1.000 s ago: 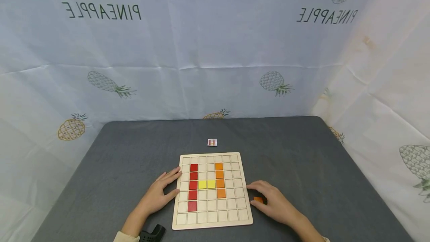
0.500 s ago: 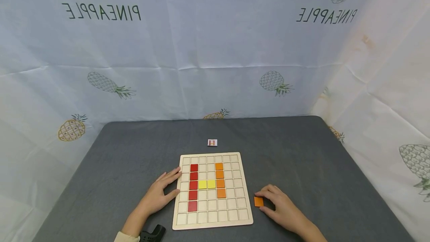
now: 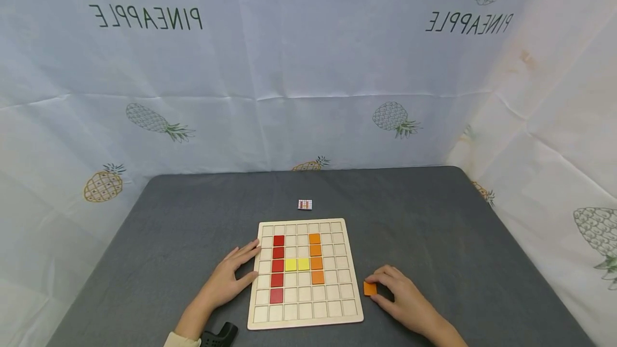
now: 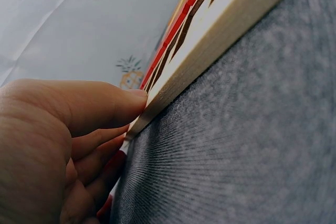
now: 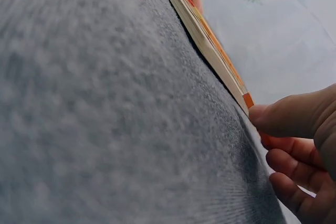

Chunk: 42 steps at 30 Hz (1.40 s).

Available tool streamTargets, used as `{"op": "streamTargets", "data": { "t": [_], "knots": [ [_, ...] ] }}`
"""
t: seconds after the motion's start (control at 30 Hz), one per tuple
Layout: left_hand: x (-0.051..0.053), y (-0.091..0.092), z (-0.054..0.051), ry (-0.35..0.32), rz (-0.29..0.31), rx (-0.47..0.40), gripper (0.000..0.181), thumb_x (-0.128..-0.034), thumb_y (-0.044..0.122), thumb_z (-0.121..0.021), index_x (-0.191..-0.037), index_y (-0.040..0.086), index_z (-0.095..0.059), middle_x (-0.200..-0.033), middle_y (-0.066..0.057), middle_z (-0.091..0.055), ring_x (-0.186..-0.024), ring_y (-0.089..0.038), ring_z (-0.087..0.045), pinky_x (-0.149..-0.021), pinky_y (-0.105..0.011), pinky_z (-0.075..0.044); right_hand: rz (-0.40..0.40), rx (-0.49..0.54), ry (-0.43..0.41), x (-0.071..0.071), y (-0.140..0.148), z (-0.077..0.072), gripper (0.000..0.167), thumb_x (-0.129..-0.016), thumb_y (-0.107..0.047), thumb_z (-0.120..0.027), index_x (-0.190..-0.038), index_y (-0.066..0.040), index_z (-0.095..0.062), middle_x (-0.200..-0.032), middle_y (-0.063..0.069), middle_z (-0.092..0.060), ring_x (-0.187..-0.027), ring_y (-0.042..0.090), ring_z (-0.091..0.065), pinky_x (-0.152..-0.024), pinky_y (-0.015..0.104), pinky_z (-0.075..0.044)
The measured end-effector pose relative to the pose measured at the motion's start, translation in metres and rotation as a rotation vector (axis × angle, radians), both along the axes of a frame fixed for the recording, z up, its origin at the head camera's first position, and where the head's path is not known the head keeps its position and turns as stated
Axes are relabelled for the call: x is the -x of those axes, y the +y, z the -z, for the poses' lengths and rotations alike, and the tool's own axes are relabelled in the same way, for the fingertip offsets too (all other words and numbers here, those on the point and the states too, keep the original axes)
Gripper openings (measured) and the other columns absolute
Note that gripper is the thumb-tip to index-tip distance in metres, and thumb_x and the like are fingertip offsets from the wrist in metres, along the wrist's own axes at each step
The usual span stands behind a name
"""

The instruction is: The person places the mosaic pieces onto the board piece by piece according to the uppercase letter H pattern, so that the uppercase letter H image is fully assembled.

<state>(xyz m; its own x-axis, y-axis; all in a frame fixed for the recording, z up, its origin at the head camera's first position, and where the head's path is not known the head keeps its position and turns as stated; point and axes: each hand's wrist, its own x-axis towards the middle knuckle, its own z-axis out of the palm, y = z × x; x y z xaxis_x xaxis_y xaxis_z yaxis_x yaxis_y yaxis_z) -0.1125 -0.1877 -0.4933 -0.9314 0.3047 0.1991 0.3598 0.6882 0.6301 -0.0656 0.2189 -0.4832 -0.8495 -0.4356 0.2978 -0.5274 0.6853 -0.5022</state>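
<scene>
A pale wooden grid board [image 3: 305, 312] lies on the table. In its cells sit a column of red tiles [image 3: 277, 265], two yellow tiles [image 3: 291, 265] side by side, and a column of orange tiles [image 3: 316, 264]. My left hand [image 3: 226, 278] rests against the board's left edge, fingers spread; the left wrist view shows the thumb [image 4: 118, 103] touching the board's side. To the right of the board, my right hand [image 3: 404, 298] pinches a loose orange square tile [image 3: 369, 288] between thumb and fingers. That tile's edge [image 5: 248, 99] shows beyond the thumb in the right wrist view.
A small card with a coloured grid pattern [image 3: 305, 204] lies behind the board. Dark grey cloth covers the table [image 3: 424, 213]. A white curtain with pineapple prints [image 3: 308, 68] hangs behind it. A black object [image 3: 222, 334] is beside the left wrist.
My right hand has drawn back right from the board's edge, uncovering the orange tile, and now pinches it. The tile has shifted slightly left. My left hand has stayed in place.
</scene>
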Motion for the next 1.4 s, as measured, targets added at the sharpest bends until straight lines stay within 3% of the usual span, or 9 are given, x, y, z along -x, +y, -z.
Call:
{"op": "streamTargets", "data": {
  "t": [0.2, 0.5, 0.7, 0.93, 1.4],
  "knots": [
    [0.001, 0.000, 0.000, 0.026, -0.006, 0.005, 0.055, -0.0846, 0.034, -0.069, -0.133, 0.011, -0.057, -0.143, -0.003, -0.049, -0.132, -0.030, -0.045, -0.112, -0.047, -0.024, -0.028, 0.055, 0.055, 0.001, -0.007, -0.001, 0.032, -0.079, -0.015, -0.076, -0.109, -0.021, -0.067, -0.105, -0.017, -0.057, -0.091, 0.001, -0.057, -0.075, 0.023, -0.055],
    [-0.002, 0.001, 0.003, 0.027, -0.003, 0.006, 0.055, -0.0848, 0.033, -0.069, -0.133, 0.011, -0.057, -0.143, -0.003, -0.049, -0.132, -0.030, -0.045, -0.111, -0.044, -0.024, -0.125, 0.095, 0.039, 0.000, -0.028, -0.002, 0.027, -0.084, -0.020, -0.072, -0.111, -0.020, -0.067, -0.107, -0.015, -0.055, -0.090, 0.001, -0.056, -0.073, 0.020, -0.054],
    [-0.004, 0.001, 0.002, 0.005, 0.005, -0.002, 0.055, -0.0851, 0.034, -0.069, -0.134, 0.012, -0.056, -0.145, -0.002, -0.047, -0.133, -0.029, -0.044, -0.112, -0.044, -0.023, -0.182, 0.080, 0.060, 0.003, -0.051, -0.001, 0.025, -0.084, -0.020, -0.073, -0.108, -0.020, -0.067, -0.107, -0.015, -0.055, -0.091, 0.000, -0.054, -0.075, 0.017, -0.052],
    [-0.004, 0.001, 0.001, 0.061, 0.015, 0.002, 0.053, -0.0864, 0.031, -0.068, -0.134, 0.010, -0.057, -0.143, -0.005, -0.049, -0.131, -0.032, -0.046, -0.112, -0.045, -0.024, -0.227, 0.010, 0.094, 0.009, -0.075, -0.002, 0.025, -0.081, -0.021, -0.075, -0.105, -0.017, -0.070, -0.102, -0.013, -0.055, -0.088, -0.002, -0.053, -0.075, 0.010, -0.048],
    [-0.009, 0.002, 0.000, 0.008, 0.013, -0.010, 0.056, -0.0843, 0.033, -0.070, -0.134, 0.011, -0.056, -0.144, -0.003, -0.048, -0.133, -0.029, -0.044, -0.112, -0.043, -0.022, -0.252, -0.044, 0.115, 0.008, -0.088, -0.001, 0.027, -0.081, -0.022, -0.075, -0.106, -0.015, -0.070, -0.103, -0.011, -0.053, -0.094, 0.002, -0.053, -0.080, 0.017, -0.052]
  ]
}}
